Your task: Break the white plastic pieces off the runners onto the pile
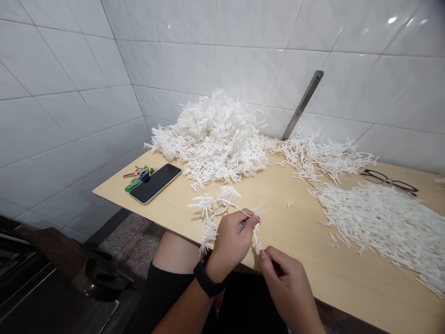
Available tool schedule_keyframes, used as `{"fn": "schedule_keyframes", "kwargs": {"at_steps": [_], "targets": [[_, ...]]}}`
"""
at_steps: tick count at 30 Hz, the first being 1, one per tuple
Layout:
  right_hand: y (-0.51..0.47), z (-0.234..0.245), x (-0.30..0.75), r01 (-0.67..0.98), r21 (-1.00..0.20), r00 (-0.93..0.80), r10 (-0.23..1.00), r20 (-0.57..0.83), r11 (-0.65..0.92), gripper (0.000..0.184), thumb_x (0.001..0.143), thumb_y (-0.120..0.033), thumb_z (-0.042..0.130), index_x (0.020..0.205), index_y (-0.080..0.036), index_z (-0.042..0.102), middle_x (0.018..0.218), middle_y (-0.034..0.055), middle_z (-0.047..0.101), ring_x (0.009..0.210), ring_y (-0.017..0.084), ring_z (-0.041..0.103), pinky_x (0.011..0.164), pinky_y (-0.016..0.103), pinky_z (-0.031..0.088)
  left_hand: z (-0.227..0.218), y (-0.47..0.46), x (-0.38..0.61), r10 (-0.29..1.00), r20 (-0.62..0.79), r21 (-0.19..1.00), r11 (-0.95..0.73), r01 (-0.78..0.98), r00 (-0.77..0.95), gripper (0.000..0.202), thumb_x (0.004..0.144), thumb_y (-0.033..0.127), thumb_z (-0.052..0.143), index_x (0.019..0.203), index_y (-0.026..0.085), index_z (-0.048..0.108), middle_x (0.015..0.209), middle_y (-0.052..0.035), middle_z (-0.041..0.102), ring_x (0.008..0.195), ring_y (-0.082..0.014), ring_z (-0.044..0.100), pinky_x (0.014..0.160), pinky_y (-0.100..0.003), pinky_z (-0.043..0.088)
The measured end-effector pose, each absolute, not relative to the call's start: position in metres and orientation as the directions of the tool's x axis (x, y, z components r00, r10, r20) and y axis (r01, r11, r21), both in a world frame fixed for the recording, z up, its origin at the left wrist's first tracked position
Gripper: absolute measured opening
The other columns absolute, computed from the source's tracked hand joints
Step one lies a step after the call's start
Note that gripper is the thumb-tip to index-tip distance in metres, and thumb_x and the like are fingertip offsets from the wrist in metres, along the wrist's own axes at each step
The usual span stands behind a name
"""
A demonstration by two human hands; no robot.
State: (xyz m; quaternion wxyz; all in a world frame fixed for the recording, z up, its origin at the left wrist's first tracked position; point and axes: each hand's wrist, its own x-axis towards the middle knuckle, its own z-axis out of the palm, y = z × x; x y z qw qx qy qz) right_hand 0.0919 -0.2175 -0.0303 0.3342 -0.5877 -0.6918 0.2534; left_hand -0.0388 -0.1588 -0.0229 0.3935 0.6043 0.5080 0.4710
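Observation:
My left hand [233,239], with a dark band on its wrist, is closed in a pinch on a thin white branching sprig [225,204]. Several feathery ends of the sprig spread to the left over the table's front edge. One short branch hangs from the left fingertips toward my right hand [287,276]. Thumb and forefinger of that hand pinch the lower end of this branch. Behind my hands rises a large heap of similar white sprigs [222,139]. To the right lies a broad layer of short, loose white pieces [385,222].
A wooden table [292,218] stands against a tiled wall [187,65]. On its left are a phone [155,183] and keys [141,172] on a green tag. Glasses [389,181] lie at the back right, near more sprigs [323,155]. A metal bar [303,105] leans on the wall.

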Motion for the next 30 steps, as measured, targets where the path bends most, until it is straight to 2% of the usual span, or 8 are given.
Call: {"fn": "schedule_keyframes", "kwargs": {"at_steps": [6,12,16,19,22,24,27,30], "targets": [[-0.227,-0.030,0.091,0.612,-0.738,-0.050,0.946,0.321,0.283,0.038,0.091,-0.027,0.045,0.058,-0.023,0.028,0.052,-0.0056,0.028,0.045,0.009,0.032,0.042,0.020,0.029,-0.020,-0.160,-0.035,0.987,0.133,0.937,-0.155,0.312,0.090,0.027,0.092,0.028,0.051,0.072,0.018,0.065,0.073,-0.0004,0.069,0.073,-0.0155,0.062,0.070,-0.025,0.042],[-0.251,-0.020,0.086,0.583,-0.770,0.075,0.927,0.368,0.259,0.037,0.090,-0.030,0.050,0.057,-0.021,0.036,0.053,-0.0040,0.035,0.045,0.010,0.038,0.046,0.020,0.035,-0.024,-0.153,-0.041,0.987,0.137,0.958,-0.111,0.264,-0.079,0.027,0.094,0.030,0.048,0.076,0.018,0.063,0.074,-0.0003,0.066,0.074,-0.0147,0.059,0.069,-0.024,0.041],[-0.236,-0.014,0.111,0.653,-0.756,0.234,0.934,0.269,0.055,0.043,0.091,-0.043,0.052,0.056,-0.021,0.038,0.054,-0.0038,0.031,0.048,0.011,0.035,0.047,0.022,0.032,-0.023,-0.156,-0.041,0.995,0.102,0.957,-0.098,0.272,-0.003,0.031,0.095,0.037,0.049,0.073,0.018,0.062,0.066,0.0017,0.060,0.066,-0.0133,0.056,0.063,-0.024,0.037],[-0.215,-0.018,0.147,0.722,-0.674,0.398,0.892,0.215,-0.160,0.049,0.086,-0.055,0.053,0.054,-0.021,0.040,0.051,-0.0037,0.030,0.049,0.012,0.035,0.048,0.023,0.033,-0.021,-0.158,-0.040,0.992,0.128,0.956,-0.122,0.268,-0.002,0.031,0.094,0.036,0.050,0.072,0.017,0.061,0.069,0.0007,0.062,0.070,-0.0139,0.057,0.066,-0.024,0.038],[-0.202,-0.025,0.175,0.729,-0.609,0.495,0.855,0.157,-0.311,0.048,0.083,-0.060,0.053,0.054,-0.021,0.049,0.046,-0.0017,0.039,0.049,0.016,0.043,0.050,0.026,0.036,-0.020,-0.159,-0.039,0.991,0.136,0.957,-0.134,0.259,0.011,0.031,0.094,0.036,0.050,0.073,0.017,0.062,0.069,0.0008,0.062,0.070,-0.0138,0.057,0.066,-0.024,0.038],[-0.201,-0.029,0.182,0.708,-0.624,0.530,0.833,0.158,-0.332,0.039,0.085,-0.052,0.051,0.063,-0.021,0.059,0.054,0.0021,0.054,0.058,0.020,0.053,0.055,0.029,0.040,-0.021,-0.159,-0.039,0.990,0.138,0.955,-0.140,0.263,0.025,0.032,0.095,0.036,0.049,0.073,0.017,0.062,0.066,0.0013,0.060,0.067,-0.0133,0.055,0.065,-0.024,0.037],[-0.203,-0.030,0.171,0.528,-0.829,0.528,0.836,0.149,-0.185,0.024,0.085,-0.041,0.055,0.096,-0.022,0.066,0.081,0.0057,0.068,0.077,0.023,0.062,0.065,0.031,0.046,-0.023,-0.159,-0.040,0.989,0.151,0.959,-0.145,0.242,-0.005,0.032,0.095,0.037,0.049,0.074,0.017,0.063,0.066,0.0010,0.060,0.067,-0.0131,0.055,0.065,-0.024,0.038],[-0.200,-0.024,0.143,0.033,-0.998,0.296,0.954,-0.042,-0.054,0.038,0.084,-0.043,0.066,0.116,-0.025,0.060,0.104,0.0080,0.070,0.087,0.022,0.065,0.064,0.029,0.051,-0.025,-0.158,-0.041,0.987,0.151,0.971,-0.136,0.196,-0.062,0.032,0.094,0.039,0.050,0.077,0.016,0.065,0.066,0.0008,0.060,0.065,-0.0129,0.054,0.063,-0.023,0.038]]}}
